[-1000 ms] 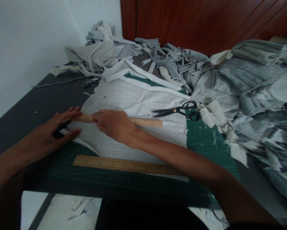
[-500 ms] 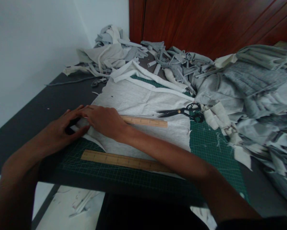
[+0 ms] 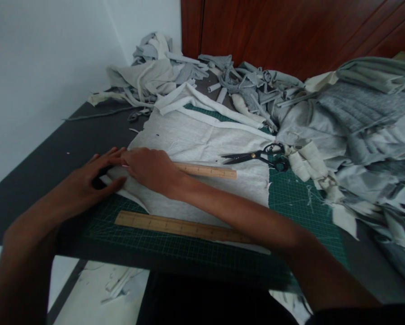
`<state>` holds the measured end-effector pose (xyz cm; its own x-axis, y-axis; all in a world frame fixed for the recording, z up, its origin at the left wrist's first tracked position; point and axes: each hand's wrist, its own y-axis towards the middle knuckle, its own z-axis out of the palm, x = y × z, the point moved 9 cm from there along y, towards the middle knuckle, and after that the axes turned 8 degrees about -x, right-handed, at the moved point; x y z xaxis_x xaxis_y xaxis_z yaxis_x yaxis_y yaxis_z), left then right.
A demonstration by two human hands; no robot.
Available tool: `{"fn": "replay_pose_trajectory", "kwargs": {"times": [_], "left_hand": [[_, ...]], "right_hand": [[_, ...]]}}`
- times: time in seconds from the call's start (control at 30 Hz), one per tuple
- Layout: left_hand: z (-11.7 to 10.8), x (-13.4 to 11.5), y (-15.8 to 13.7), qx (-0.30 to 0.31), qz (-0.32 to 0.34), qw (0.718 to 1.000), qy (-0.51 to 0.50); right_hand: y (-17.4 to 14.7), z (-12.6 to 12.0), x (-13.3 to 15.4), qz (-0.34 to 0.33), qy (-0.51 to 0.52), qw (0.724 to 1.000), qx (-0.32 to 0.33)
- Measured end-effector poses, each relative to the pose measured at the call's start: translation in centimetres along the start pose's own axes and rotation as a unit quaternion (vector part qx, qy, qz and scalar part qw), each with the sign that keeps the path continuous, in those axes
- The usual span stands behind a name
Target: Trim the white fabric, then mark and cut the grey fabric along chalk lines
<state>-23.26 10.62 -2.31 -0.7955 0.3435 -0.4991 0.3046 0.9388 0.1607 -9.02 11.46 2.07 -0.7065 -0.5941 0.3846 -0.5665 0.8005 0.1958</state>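
A light grey piece of knit fabric [image 3: 195, 142] lies spread on the green cutting mat [image 3: 290, 198]. My left hand [image 3: 90, 180] rests at its left edge, thumb spread from the stretched fingers, with a lifted fabric corner between them. Against those fingertips, my right hand [image 3: 151, 169] is closed, low over the fabric; what it holds, if anything, is hidden. A wooden ruler [image 3: 212, 171] runs out from under the right hand. Nearer me, a second wooden ruler [image 3: 175, 226] lies along the fabric's front edge, partly covered by my right forearm. Black scissors [image 3: 253, 156] lie slightly open on the fabric.
Grey and white fabric scraps [image 3: 148, 76] are heaped at the back left. A larger pile of folded grey cloth [image 3: 358, 108] fills the right side. Behind the dark table [image 3: 97, 131] stand a white wall [image 3: 53, 54] and a reddish wooden panel [image 3: 273, 36].
My right hand has shifted very slightly to the right, its fingers curled a little more. The left hand, both rulers, the fabric and the scissors keep their places.
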Motion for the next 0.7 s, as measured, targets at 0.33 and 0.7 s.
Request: {"fn": "replay_pose_trajectory", "kwargs": {"times": [0.33,0.7], "left_hand": [[0.1,-0.2,0.0,0.005,-0.004,1.0,-0.001],[0.1,-0.7,0.2,0.007,0.013,1.0,0.012]], "right_hand": [[-5.0,-2.9,-3.8,0.022,0.0,1.0,-0.007],[-0.1,-0.4,0.8,-0.003,0.041,0.999,-0.015]]}}
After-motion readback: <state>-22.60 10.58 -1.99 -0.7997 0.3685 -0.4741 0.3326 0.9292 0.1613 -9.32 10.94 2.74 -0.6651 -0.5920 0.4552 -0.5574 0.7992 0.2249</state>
